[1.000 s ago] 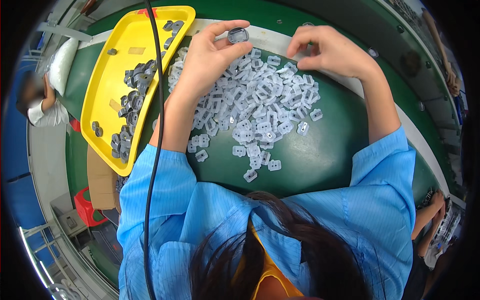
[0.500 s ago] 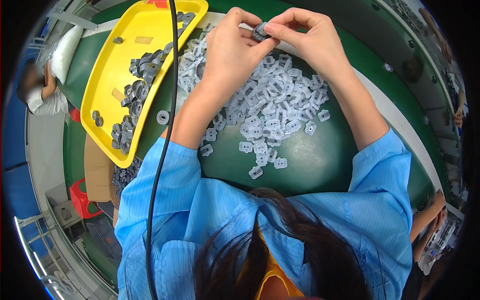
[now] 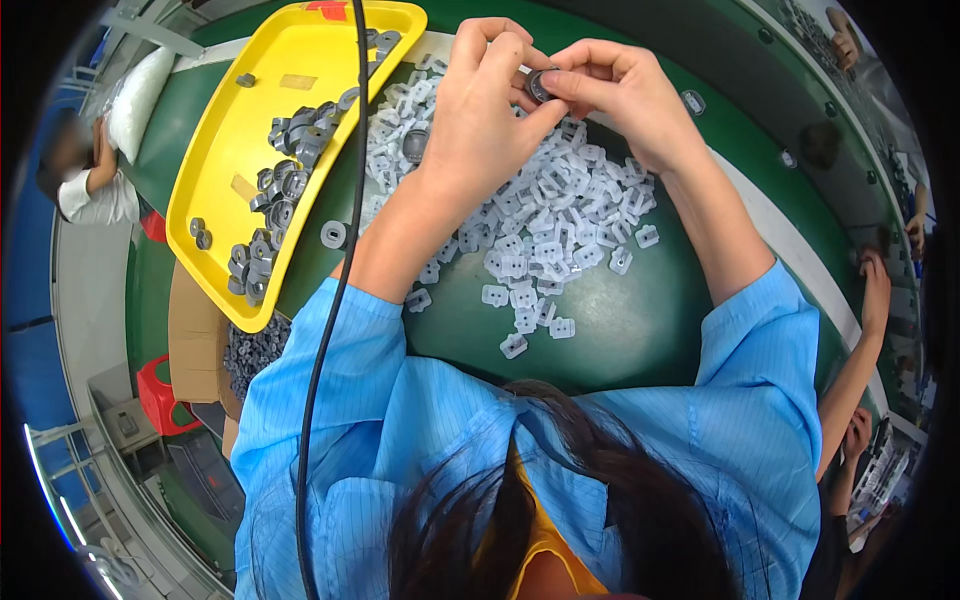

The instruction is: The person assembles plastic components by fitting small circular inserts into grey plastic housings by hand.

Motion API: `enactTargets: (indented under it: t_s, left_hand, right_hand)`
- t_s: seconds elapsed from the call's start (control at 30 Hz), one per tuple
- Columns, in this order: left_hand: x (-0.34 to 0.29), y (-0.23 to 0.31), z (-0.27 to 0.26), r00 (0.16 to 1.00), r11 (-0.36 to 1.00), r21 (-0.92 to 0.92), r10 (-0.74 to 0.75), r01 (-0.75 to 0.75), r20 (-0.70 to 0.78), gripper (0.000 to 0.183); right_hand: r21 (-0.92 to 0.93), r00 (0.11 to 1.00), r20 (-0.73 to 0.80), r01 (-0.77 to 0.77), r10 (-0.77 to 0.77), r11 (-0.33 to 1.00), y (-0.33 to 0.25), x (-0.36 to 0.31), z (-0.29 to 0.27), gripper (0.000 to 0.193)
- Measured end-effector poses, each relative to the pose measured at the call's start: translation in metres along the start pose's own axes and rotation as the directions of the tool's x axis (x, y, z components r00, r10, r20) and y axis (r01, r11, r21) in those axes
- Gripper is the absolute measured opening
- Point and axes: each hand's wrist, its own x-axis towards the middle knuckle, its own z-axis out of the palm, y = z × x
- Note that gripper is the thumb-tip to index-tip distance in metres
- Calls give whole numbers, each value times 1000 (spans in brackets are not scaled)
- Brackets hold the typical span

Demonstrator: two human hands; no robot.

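My left hand point(image 3: 488, 115) and my right hand point(image 3: 628, 105) meet over the far part of the green table. Between their fingertips is a small round dark grey plastic piece point(image 3: 541, 86), partly hidden. My right thumb and fingers pinch it from the right. The curled fingers of my left hand close on its left side, with that thumb a little apart below. Under and in front of both hands spreads a heap of small translucent white plastic pieces point(image 3: 545, 235). One dark grey round piece point(image 3: 415, 146) lies among them beside my left wrist.
Left of the heap, a yellow tray point(image 3: 215, 150) holds several dark grey pieces point(image 3: 300, 135). A black cable point(image 3: 340, 270) hangs across the view. A cardboard box point(image 3: 195, 340) with grey parts stands at lower left. Co-workers' arms point(image 3: 860, 350) show at right.
The dark grey piece has been turned between my fingers, and its round dark rim now shows. My hands have shifted slightly right and down. A co-worker's arm at right has moved up.
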Motion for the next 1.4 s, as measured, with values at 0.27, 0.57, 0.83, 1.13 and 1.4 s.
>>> enactTargets:
  t_s: [0.27, 0.57, 0.83, 1.13, 1.4]
  left_hand:
    - [2, 2, -9, 967, 995, -68, -51, 70, 248, 31]
    - [3, 8, -1, 998, 989, -136, -48, 52, 32, 30]
    - [26, -35, -54, 973, 873, 478, -186, 100, 136, 32]
    - [64, -122, -79, 663, 417, 798, -748, 435, 29, 75]
    - [57, -135, -46, 766, 535, 737, -642, 413, 36, 57]
  right_hand:
    - [-154, 954, 229, -160, 192, 975, -19, -2, -23, 11]
    - [28, 996, 86, 12, -15, 1000, -5, -3, -3, 17]
    - [-352, 957, -289, -118, 12, 929, 34, 17, -60, 25]
    - [-687, 847, -428, -79, -314, 722, 45, 22, -91, 33]
    - [-667, 897, -276, 80, -346, 740, 23, 13, -49, 22]
